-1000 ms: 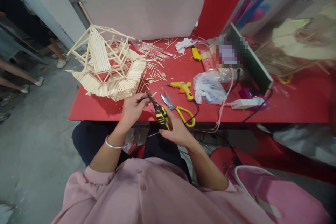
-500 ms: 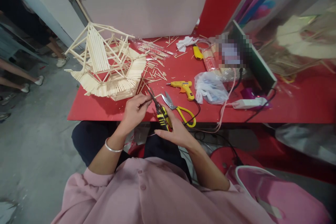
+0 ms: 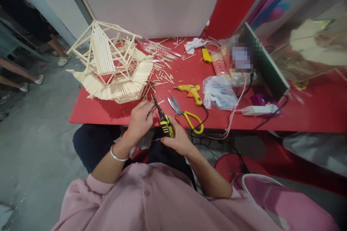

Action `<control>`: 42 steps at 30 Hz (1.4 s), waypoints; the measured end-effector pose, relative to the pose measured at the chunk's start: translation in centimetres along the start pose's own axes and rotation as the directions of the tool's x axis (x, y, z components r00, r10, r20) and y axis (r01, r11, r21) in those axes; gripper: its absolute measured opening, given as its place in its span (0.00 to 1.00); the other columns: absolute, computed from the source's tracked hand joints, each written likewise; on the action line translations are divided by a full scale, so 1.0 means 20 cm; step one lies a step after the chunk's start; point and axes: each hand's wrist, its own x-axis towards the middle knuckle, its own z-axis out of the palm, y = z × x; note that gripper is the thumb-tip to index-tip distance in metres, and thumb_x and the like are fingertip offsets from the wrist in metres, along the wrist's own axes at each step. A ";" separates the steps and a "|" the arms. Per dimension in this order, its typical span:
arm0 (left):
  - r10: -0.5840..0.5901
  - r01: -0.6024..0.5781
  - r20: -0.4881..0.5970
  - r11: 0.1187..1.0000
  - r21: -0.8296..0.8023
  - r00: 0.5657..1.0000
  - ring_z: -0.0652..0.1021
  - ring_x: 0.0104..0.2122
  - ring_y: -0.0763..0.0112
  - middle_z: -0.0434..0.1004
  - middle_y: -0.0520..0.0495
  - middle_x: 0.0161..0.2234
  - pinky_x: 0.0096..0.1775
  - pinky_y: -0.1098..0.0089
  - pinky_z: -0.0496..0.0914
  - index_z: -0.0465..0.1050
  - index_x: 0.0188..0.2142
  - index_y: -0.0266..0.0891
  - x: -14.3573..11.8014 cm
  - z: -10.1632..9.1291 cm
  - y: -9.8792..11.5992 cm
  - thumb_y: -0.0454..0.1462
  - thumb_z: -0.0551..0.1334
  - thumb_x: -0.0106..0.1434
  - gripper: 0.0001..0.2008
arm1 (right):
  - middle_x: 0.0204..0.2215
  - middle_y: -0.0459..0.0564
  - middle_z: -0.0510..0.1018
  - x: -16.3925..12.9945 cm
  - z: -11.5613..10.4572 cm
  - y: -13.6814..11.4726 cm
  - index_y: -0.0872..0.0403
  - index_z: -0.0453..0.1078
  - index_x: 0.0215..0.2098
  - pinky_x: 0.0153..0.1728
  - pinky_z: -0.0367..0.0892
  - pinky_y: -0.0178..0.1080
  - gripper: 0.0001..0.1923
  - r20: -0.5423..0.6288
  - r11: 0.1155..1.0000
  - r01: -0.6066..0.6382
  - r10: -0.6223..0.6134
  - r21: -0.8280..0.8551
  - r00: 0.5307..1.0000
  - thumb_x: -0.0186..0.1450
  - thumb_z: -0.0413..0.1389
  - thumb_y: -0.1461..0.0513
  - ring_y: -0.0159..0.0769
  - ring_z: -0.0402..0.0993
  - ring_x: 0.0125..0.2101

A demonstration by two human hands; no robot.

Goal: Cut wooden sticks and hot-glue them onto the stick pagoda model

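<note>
My right hand [image 3: 178, 139] is wrapped round the yellow-and-black handles of a pair of long-nose pliers [image 3: 165, 124], whose dark jaws point up and to the left. Beside the jaws, my left hand [image 3: 141, 119] is closed in a pinch on a thin wooden stick [image 3: 161, 102]. The pale end of this stick shows just past the jaws; the rest is hidden by my fingers. Scissors with yellow handles [image 3: 193, 122] lie on the red table [image 3: 108, 113], just right of the pliers. Beyond my left hand stands a roofed model of wooden sticks [image 3: 102, 52].
A yellow glue gun [image 3: 191, 92] lies behind the scissors, its cord trailing forward. Loose cut sticks [image 3: 164, 77] are scattered right of the model. Farther right are a plastic bag [image 3: 219, 94], a white power strip [image 3: 260, 109] and a green-faced board [image 3: 267, 63]. Other people's legs [image 3: 55, 45] show at left.
The pliers' handles have come closer together as my right hand closed round them. My left hand stays pinched on the stick. The view has shifted slightly.
</note>
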 end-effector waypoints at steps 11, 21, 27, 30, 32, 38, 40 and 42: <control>-0.326 0.376 0.200 0.870 -0.318 0.924 0.61 0.20 0.77 0.60 0.56 0.18 0.25 0.74 0.58 0.66 0.20 0.38 0.06 -0.07 -0.01 0.38 0.59 0.59 0.12 | 0.36 0.43 0.72 0.01 0.01 0.00 0.51 0.59 0.57 0.32 0.65 0.33 0.35 0.052 0.999 0.043 -0.042 -0.010 0.998 0.51 0.56 0.67 0.30 0.69 0.30; -0.457 0.510 0.225 0.766 -0.391 0.860 0.60 0.19 0.77 0.62 0.55 0.17 0.23 0.75 0.57 0.72 0.24 0.36 0.04 -0.07 -0.07 0.40 0.61 0.58 0.10 | 0.47 0.50 0.72 0.00 0.03 0.00 0.52 0.61 0.57 0.50 0.63 0.42 0.35 0.095 0.998 -0.042 0.037 0.053 0.995 0.51 0.60 0.59 0.42 0.67 0.48; -0.410 0.465 0.223 0.816 -0.342 0.884 0.68 0.23 0.75 0.71 0.53 0.22 0.29 0.73 0.63 0.73 0.24 0.37 0.03 -0.10 -0.09 0.38 0.61 0.58 0.09 | 0.41 0.46 0.71 -0.04 0.03 0.05 0.51 0.62 0.58 0.43 0.62 0.39 0.36 0.108 0.980 -0.145 0.131 0.133 0.985 0.51 0.61 0.61 0.37 0.66 0.40; -0.390 0.447 0.224 0.825 -0.346 0.893 0.68 0.24 0.75 0.71 0.53 0.22 0.30 0.73 0.63 0.74 0.25 0.37 0.02 -0.10 -0.10 0.38 0.60 0.59 0.09 | 0.31 0.42 0.67 -0.05 0.03 0.07 0.50 0.62 0.58 0.31 0.59 0.34 0.36 0.219 0.926 -0.227 0.164 0.301 0.962 0.51 0.61 0.61 0.30 0.62 0.30; -0.390 0.443 0.214 0.822 -0.357 0.896 0.67 0.23 0.76 0.70 0.54 0.21 0.29 0.74 0.62 0.74 0.26 0.37 0.01 -0.10 -0.11 0.38 0.60 0.59 0.09 | 0.28 0.41 0.65 -0.04 0.03 0.07 0.49 0.63 0.58 0.27 0.56 0.32 0.36 0.308 0.863 -0.281 0.156 0.420 0.939 0.50 0.61 0.62 0.27 0.59 0.26; -0.427 0.473 0.205 0.783 -0.403 0.881 0.64 0.21 0.76 0.68 0.53 0.20 0.25 0.74 0.60 0.75 0.26 0.36 0.00 -0.10 -0.14 0.41 0.62 0.59 0.10 | 0.28 0.41 0.64 -0.03 0.03 0.06 0.49 0.64 0.56 0.23 0.52 0.31 0.35 0.455 0.659 -0.434 0.154 0.614 0.877 0.50 0.63 0.64 0.25 0.56 0.24; -0.433 0.480 0.211 0.754 -0.447 0.876 0.63 0.20 0.77 0.66 0.54 0.20 0.24 0.75 0.59 0.74 0.26 0.37 -0.01 -0.10 -0.16 0.41 0.63 0.58 0.10 | 0.28 0.41 0.63 -0.03 0.04 0.05 0.49 0.64 0.55 0.22 0.50 0.30 0.33 0.517 0.574 -0.480 0.111 0.664 0.849 0.50 0.62 0.64 0.24 0.54 0.23; -0.449 0.493 0.215 0.720 -0.489 0.867 0.62 0.19 0.79 0.66 0.55 0.19 0.23 0.75 0.58 0.73 0.26 0.37 -0.02 -0.09 -0.17 0.42 0.64 0.58 0.11 | 0.27 0.41 0.63 -0.02 0.03 0.05 0.50 0.64 0.55 0.22 0.49 0.30 0.33 0.559 0.493 -0.514 0.065 0.702 0.826 0.50 0.61 0.64 0.24 0.52 0.22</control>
